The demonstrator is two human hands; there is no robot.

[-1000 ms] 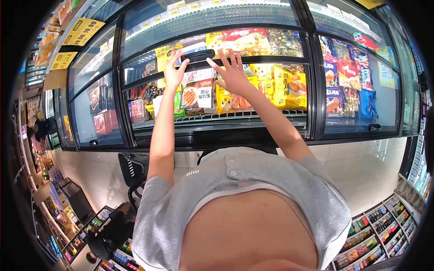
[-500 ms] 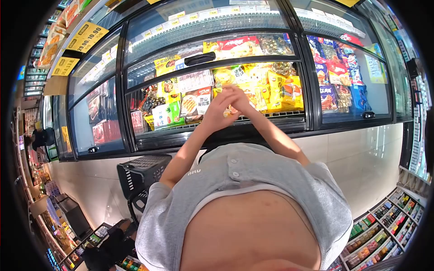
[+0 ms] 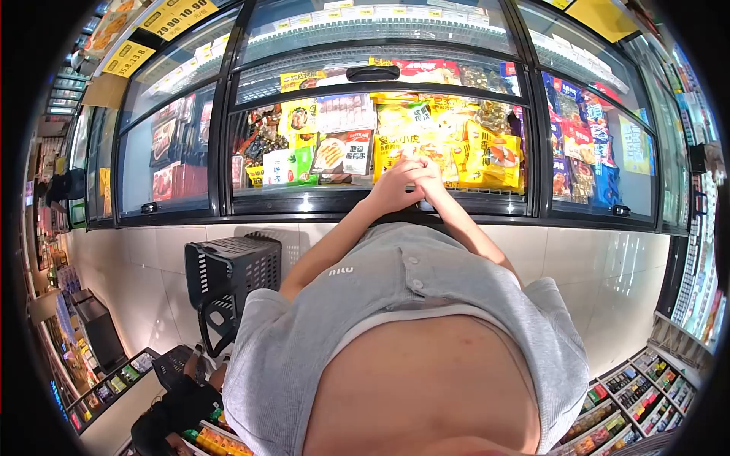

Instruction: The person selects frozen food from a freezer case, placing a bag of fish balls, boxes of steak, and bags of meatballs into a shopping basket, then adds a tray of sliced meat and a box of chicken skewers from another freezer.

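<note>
In the head view, my left hand (image 3: 390, 189) and my right hand (image 3: 429, 180) meet in front of my body, fingers closed together against each other. No object shows in either. Just beyond them, under the glass of a chest freezer (image 3: 304, 204), lie yellow food bags (image 3: 390, 146). To their left are a red-and-white food pack (image 3: 346, 156) and a green-and-white bag (image 3: 289, 166). An orange-and-yellow bag (image 3: 498, 156) lies to the right. Some finger ends are hidden where the hands overlap.
A dark shopping basket (image 3: 228, 270) is on the floor at my left. Behind it, at the lower left, a person in dark clothes (image 3: 179, 410) is partly visible. Yellow price signs (image 3: 179, 17) hang at the upper left, and stocked shelves (image 3: 635, 399) curve along the lower right.
My joined hands have come down closer to my body, and their fingers remain together. The view has shifted, so the freezer sits slightly further right. The person at the lower left shows more.
</note>
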